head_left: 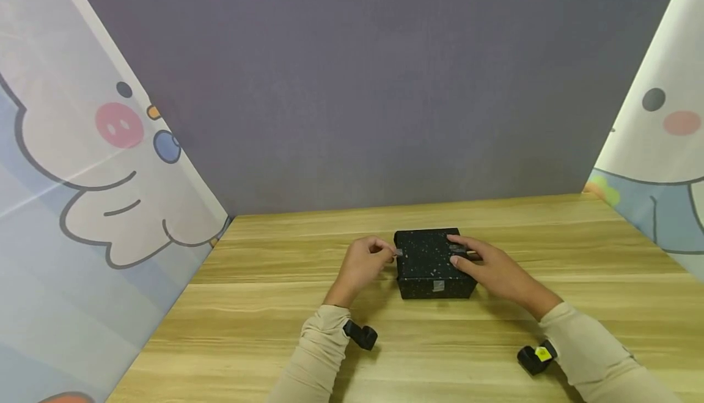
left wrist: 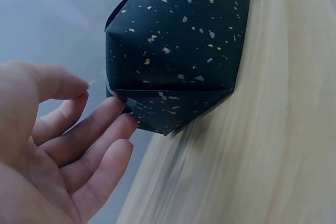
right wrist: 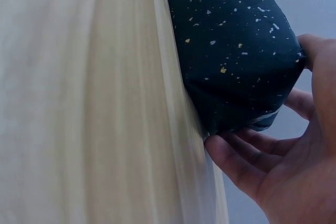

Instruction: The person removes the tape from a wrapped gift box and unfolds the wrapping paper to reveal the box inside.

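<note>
A box wrapped in black paper with pale and gold flecks rests on the wooden table. At its left edge my left hand pinches a small piece of clear tape between thumb and index finger. In the left wrist view the other fingers of the left hand are loosely bent, close to the folded end of the wrapping paper. My right hand holds the box's right end, with fingertips on the top. The right wrist view shows more fingers of the right hand against the folded end.
Another strip of clear tape is on the box's near side. The wood-grain table runs back to a grey wall. Panels printed with cartoon animals stand at the left and right. Each wrist carries a small black camera mount.
</note>
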The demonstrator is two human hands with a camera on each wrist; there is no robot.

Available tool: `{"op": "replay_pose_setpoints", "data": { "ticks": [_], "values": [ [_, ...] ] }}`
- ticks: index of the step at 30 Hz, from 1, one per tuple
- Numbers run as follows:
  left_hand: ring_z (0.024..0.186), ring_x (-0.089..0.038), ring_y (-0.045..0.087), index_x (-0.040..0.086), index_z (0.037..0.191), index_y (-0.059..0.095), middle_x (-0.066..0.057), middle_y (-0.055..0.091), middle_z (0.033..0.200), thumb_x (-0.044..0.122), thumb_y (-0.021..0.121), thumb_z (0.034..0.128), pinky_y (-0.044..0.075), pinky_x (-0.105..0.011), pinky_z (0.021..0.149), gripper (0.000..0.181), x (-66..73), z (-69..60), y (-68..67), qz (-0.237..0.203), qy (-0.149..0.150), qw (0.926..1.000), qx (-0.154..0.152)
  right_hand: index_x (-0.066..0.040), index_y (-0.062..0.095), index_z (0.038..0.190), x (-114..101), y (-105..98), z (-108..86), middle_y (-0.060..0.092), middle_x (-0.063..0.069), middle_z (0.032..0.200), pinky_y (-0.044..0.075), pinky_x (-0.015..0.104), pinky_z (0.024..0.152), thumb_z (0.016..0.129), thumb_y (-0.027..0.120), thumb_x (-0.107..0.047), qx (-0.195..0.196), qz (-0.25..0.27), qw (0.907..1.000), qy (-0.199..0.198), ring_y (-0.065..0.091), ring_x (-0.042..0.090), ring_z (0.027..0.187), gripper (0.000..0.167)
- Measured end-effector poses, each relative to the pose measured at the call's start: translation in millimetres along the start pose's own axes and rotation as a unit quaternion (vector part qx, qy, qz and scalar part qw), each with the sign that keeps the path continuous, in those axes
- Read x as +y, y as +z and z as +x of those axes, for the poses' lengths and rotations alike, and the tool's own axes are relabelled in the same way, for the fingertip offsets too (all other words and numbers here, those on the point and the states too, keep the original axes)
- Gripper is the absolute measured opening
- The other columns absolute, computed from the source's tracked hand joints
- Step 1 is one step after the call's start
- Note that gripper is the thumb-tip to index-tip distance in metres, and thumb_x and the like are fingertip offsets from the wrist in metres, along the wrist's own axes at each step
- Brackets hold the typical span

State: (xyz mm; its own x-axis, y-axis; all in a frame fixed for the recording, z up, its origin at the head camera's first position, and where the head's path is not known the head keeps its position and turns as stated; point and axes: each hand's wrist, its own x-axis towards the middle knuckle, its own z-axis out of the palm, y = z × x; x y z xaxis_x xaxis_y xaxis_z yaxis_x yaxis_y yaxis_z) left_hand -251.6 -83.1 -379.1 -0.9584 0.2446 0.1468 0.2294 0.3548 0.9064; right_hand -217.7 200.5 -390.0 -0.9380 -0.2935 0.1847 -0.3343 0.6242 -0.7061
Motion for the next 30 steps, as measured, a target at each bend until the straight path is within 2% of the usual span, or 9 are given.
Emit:
{"op": "replay_pose_setpoints", "data": {
  "ticks": [9, 14, 21, 30],
  "values": [
    [0.091, -0.020, 0.071, 0.011, 0.092, 0.072, 0.005, 0.074, 0.095, 0.014, 0.059, 0.1005, 0.057, -0.046, 0.077, 0.015, -1.6, 1.4, -4.1, -0.009, -0.003, 0.9998, -0.017, -0.014, 0.042, 0.154, -1, -1, 1.4, 0.045, 0.022, 0.150, 0.044, 0.064, 0.096, 0.104, 0.053, -0.046, 0.004, -0.006, 1.0000, -0.002, 0.053, 0.046, 0.125, 0.061],
    [0.096, -0.025, 0.069, 0.006, 0.092, 0.070, 0.000, 0.074, 0.099, 0.013, 0.060, 0.1002, 0.056, -0.047, 0.081, 0.015, -5.9, 2.5, -5.3, -0.038, -0.010, 0.9988, -0.028, -0.014, 0.042, 0.154, 1, 0, 1.1, 0.043, 0.022, 0.151, 0.044, 0.064, 0.097, 0.103, 0.053, -0.046, 0.004, -0.006, 1.0000, -0.004, 0.052, 0.046, 0.126, 0.061],
    [0.097, -0.025, 0.070, 0.001, 0.094, 0.065, -0.004, 0.075, 0.102, 0.012, 0.059, 0.0991, 0.056, -0.044, 0.083, 0.013, -11.6, 3.6, -6.8, -0.079, -0.033, 0.9958, -0.035, -0.014, 0.043, 0.154, 1, 0, 0.2, 0.043, 0.021, 0.151, 0.044, 0.064, 0.096, 0.104, 0.054, -0.045, 0.004, -0.005, 1.0000, -0.005, 0.052, 0.046, 0.126, 0.060],
    [0.097, -0.018, 0.070, 0.003, 0.097, 0.063, -0.003, 0.074, 0.108, 0.018, 0.054, 0.1041, 0.056, -0.040, 0.083, 0.019, -15.2, 4.2, -12.2, -0.082, -0.026, 0.9945, -0.060, -0.014, 0.042, 0.154, 1, 0, 0.1, 0.043, 0.021, 0.151, 0.044, 0.063, 0.096, 0.103, 0.053, -0.046, 0.005, -0.005, 1.0000, -0.004, 0.052, 0.046, 0.126, 0.061]
  ]
}}
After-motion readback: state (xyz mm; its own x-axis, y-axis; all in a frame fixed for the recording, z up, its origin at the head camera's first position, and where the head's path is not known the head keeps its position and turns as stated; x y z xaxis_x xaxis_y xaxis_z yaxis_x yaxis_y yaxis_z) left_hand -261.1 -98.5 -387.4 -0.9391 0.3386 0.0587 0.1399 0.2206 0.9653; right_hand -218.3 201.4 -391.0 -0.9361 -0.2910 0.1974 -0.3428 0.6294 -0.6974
